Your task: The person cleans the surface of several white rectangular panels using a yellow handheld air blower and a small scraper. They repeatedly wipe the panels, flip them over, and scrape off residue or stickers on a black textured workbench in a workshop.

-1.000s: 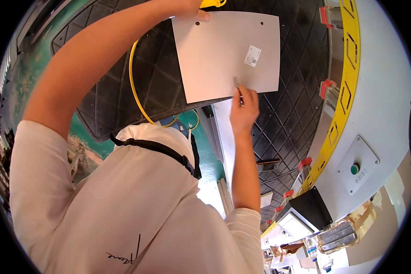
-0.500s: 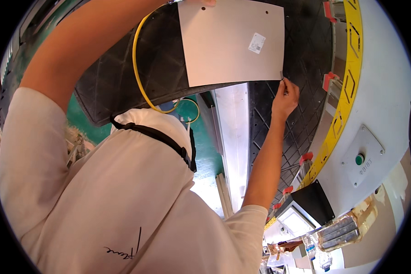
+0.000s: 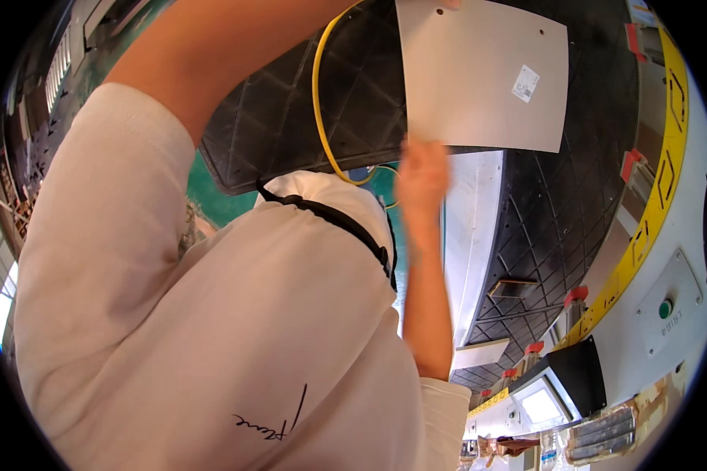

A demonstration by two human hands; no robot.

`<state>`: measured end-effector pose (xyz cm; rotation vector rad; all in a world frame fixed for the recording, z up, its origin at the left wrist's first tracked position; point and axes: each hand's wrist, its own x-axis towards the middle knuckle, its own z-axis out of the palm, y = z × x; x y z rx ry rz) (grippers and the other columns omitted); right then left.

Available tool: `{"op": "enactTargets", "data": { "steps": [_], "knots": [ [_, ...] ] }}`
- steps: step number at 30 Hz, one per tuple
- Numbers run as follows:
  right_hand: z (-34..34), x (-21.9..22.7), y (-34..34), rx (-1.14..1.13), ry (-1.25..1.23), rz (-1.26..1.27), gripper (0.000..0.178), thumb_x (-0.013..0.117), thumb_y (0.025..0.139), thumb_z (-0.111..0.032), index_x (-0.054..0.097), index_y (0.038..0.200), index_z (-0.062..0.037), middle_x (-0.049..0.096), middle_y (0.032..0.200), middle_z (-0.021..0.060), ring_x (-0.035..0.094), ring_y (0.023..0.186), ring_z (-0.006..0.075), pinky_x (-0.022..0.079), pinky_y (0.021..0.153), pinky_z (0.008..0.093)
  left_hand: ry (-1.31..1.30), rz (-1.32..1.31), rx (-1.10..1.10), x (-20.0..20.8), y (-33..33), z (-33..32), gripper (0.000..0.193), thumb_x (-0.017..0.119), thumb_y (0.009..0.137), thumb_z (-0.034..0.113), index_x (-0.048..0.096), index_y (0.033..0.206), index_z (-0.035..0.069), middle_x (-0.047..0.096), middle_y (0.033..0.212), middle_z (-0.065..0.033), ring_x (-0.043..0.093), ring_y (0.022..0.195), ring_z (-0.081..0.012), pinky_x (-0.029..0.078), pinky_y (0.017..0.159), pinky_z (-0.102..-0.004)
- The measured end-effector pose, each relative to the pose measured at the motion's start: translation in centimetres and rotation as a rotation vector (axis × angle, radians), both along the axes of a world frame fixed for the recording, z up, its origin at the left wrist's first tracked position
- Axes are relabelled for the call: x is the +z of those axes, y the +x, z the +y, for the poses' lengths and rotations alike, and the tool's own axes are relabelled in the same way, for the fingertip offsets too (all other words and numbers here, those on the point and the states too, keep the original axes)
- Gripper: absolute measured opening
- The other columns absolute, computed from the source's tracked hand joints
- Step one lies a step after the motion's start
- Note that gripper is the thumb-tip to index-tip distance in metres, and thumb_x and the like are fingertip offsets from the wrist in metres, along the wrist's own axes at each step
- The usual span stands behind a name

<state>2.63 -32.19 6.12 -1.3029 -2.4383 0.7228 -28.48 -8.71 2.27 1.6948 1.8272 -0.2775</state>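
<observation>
1. A pale, flat panel (image 3: pixel 483 86) with slightly curved edges lies on the black, grid-marked tabletop (image 3: pixel 353 94), its lower edge reaching the tabletop's near edge.
2. Two small dark holes sit near the panel's upper edge, and a white printed label (image 3: pixel 525 84) is stuck, tilted, on its right half.
3. The left hand (image 3: pixel 453 3) is mostly cut off by the upper border; a fingertip shows on the panel beside the left hole. Whether the hand grips or merely presses cannot be told.
4. The right hand (image 3: pixel 423 169) is at the panel's lower left corner, fingers curled and blurred by motion; whether anything is in its grasp cannot be told.
5. A yellow hose (image 3: pixel 316 86) curves over the tabletop to the left of the panel.
6. Below the panel, a long white strip (image 3: pixel 473 212) runs beside the right forearm.
7. Further right stands a pale machine with a yellow band (image 3: pixel 672 118), red-tipped brackets (image 3: pixel 633 166) and a green button (image 3: pixel 665 309).
</observation>
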Motion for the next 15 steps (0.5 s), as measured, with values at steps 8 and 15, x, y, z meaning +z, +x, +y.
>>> {"op": "enactTargets", "data": {
  "steps": [8,15],
  "knots": [
    [2.6,2.4,-0.2,0.065,-0.116,0.011,0.013,0.074,0.085,-0.007,0.077,0.097,-0.0110,0.060,0.088,0.0078,0.063,0.088,0.0300,0.053,0.076,0.0436,-0.024,0.049,-0.060,1.2,0.7,0.0,0.073,0.064,0.088,0.072,0.078,0.107,0.002,0.075,0.104,-0.0223,0.071,0.101,-0.0398,0.055,0.089,-0.0478],
    [10.6,2.0,-2.6,0.555,0.086,-0.004,0.014,0.066,0.085,-0.003,0.074,0.095,-0.0089,0.059,0.087,0.0089,0.060,0.089,0.0314,0.050,0.077,0.0435,0.184,-0.055,-0.002,3.2,1.0,-2.3,0.062,0.069,0.088,0.061,0.078,0.107,0.003,0.076,0.103,-0.0211,0.073,0.100,-0.0376,0.056,0.087,-0.0476]
  ]
}}
